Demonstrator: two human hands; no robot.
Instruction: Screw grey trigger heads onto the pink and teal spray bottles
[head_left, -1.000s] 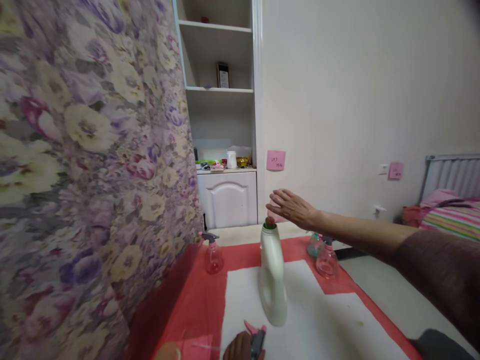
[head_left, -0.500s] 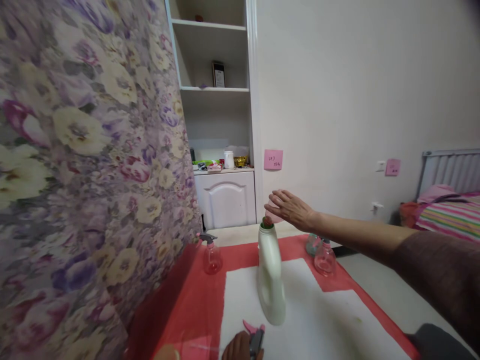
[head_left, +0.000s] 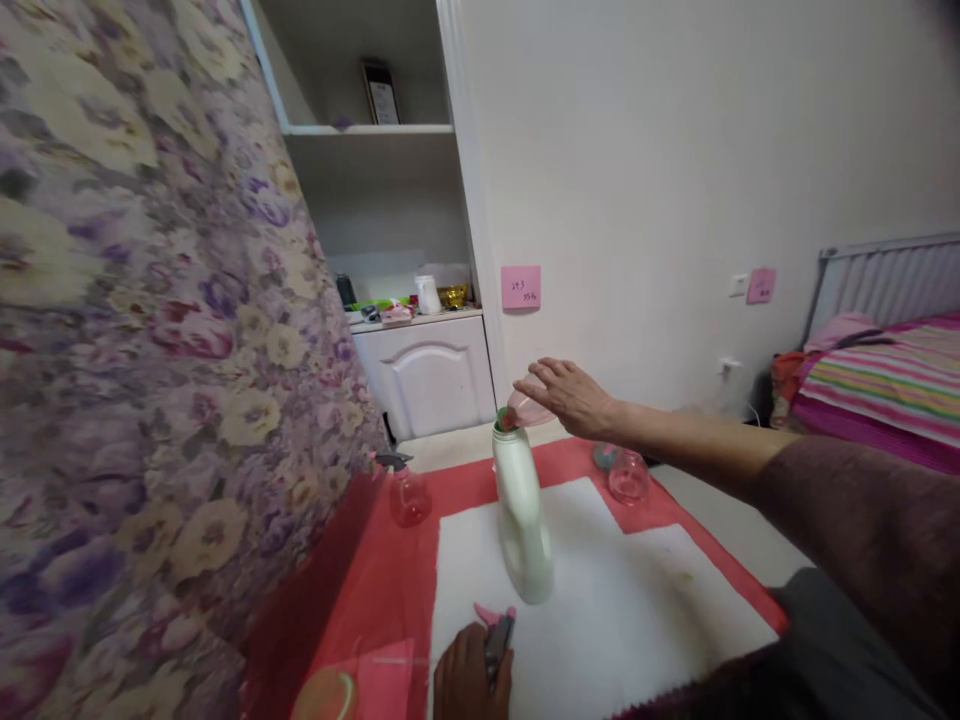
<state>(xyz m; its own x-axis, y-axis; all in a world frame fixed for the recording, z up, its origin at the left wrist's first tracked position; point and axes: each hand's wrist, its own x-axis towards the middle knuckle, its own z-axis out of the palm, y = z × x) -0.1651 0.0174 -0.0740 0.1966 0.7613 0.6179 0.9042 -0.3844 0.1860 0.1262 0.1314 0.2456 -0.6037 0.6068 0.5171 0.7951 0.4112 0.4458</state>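
Observation:
My left hand (head_left: 461, 675) is closed around a grey spray nozzle head (head_left: 496, 640) with a pink trigger, low over the table. A thin clear tube (head_left: 397, 660) runs off to its left. With my right hand (head_left: 570, 395) I grip a clear pinkish bottle (head_left: 529, 402), tipped so that its neck meets the green-rimmed mouth of a pale green jug (head_left: 521, 510). The jug stands upright on white paper (head_left: 600, 570). Whether liquid flows between them I cannot tell. The palm side of my right hand is hidden.
A pink spray bottle (head_left: 409, 497) with a grey head stands at the left on the red cloth (head_left: 367, 600). Another clear bottle (head_left: 628, 477) and a greenish one (head_left: 604, 456) are under my right forearm. A yellowish round object (head_left: 324, 697) lies at the near left.
The camera view has tilted down and shifted right, so things appear higher and farther left. Both hands keep their holds. More of the left hand shows, and the bottle stays at the jug's mouth.

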